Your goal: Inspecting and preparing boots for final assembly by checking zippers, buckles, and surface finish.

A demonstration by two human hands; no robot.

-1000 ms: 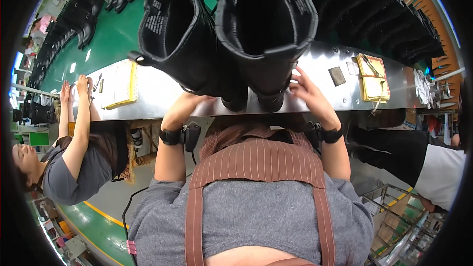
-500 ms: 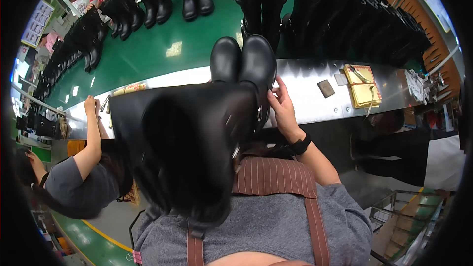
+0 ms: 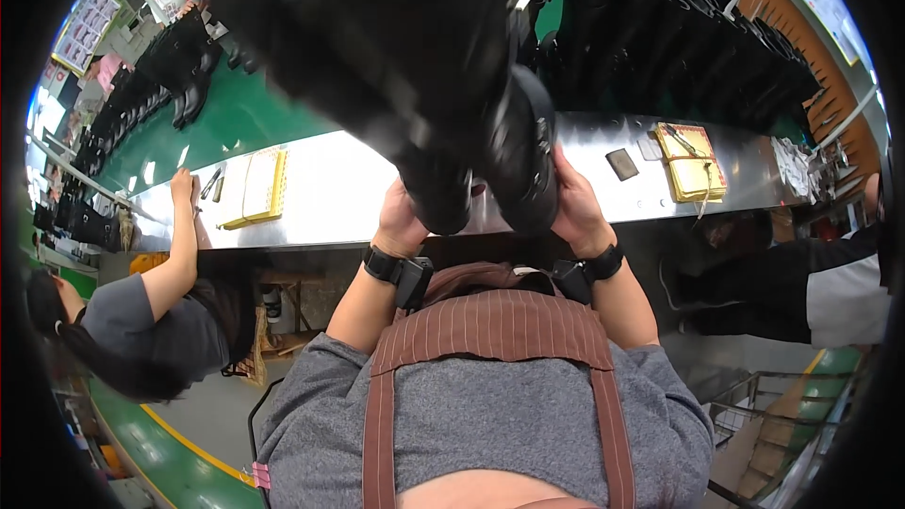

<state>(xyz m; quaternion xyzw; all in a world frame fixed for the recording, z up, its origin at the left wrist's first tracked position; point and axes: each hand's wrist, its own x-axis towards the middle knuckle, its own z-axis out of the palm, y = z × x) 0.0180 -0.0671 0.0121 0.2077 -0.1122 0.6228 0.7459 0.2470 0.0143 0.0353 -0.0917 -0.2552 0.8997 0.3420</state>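
A pair of tall black boots, the left boot [image 3: 436, 174] and the right boot [image 3: 528, 155], is in front of me over the metal edge of the bench. Their dark shafts fill the upper middle of the picture and are smeared by motion. My left hand [image 3: 401, 220] grips the outer side of the left boot low down, its fingers partly hidden behind it. Against the outer side of the right boot, near its buckles, my right hand [image 3: 578, 205] is closed, fingertips out of sight.
Many black boots [image 3: 650, 47] stand at the back right, more [image 3: 174, 71] at the far left. Tied yellow cards [image 3: 696, 165] and a small dark block [image 3: 622, 165] lie right; another yellow bundle [image 3: 256, 188] lies left. A co-worker's arm [image 3: 179, 236] reaches the bench at left.
The boots have swung round: their shafts, which leaned toward me on the left, now rise away at the top. My left hand has come into view, and both hands hold the boots low.
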